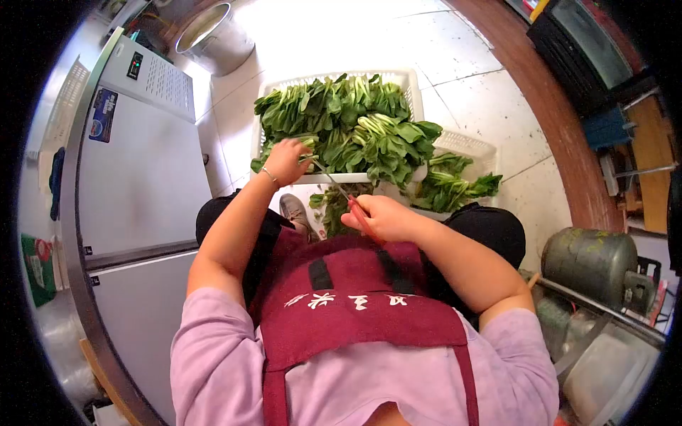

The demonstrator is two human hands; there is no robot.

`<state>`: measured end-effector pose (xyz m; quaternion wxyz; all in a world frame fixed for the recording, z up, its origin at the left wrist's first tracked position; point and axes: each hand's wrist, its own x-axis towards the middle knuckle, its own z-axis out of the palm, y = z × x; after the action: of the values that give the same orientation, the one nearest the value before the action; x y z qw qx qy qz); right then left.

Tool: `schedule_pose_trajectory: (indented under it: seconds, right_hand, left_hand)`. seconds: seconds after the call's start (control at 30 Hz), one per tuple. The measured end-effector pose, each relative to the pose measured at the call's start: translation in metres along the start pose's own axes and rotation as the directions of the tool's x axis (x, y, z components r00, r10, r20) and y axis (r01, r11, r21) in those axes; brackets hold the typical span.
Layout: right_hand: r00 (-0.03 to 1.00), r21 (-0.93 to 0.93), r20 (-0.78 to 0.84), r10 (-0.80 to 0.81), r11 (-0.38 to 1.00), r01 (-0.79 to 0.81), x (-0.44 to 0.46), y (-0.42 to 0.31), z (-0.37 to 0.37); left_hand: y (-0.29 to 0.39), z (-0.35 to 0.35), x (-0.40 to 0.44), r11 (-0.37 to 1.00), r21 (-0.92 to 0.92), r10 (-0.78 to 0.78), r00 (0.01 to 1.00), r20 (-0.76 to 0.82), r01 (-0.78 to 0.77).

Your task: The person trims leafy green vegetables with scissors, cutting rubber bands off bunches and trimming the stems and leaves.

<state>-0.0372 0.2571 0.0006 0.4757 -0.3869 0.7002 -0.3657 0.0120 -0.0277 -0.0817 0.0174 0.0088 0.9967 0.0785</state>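
My left hand (287,162) is closed on the pale stems of a leafy green (308,159) at the near left of a white basket (417,106). My right hand (383,219) grips a knife (361,213) by its red handle. The thin blade points up and left, its tip close to the stems by my left hand. Bunches of leafy greens (334,106) fill the basket, stems up in the back row. Below the basket's near rim, loose leaves (341,206) hang or lie between my knees; what supports them is partly hidden.
A second basket (476,145) with greens (455,186) stands at the right. A metal pot (215,41) is at the back left, a white cabinet (142,163) along the left. A grey cylinder (590,266) stands at the right.
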Motion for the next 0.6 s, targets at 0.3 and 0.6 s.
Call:
schedule_pose_trajectory:
  seconds: [0.3, 0.6]
  right_hand:
    - [0.977, 0.082, -0.133, -0.168, 0.98, 0.179, -0.004, -0.01, -0.006]
    - [0.972, 0.03, -0.157, -0.176, 0.983, 0.182, -0.011, -0.002, -0.007]
  left_hand:
    - [0.058, 0.05, 0.119, 0.057, -0.788, -0.46, 0.716, 0.524, 0.613]
    - [0.087, 0.043, 0.136, 0.116, -0.648, -0.614, 0.567, 0.549, 0.752]
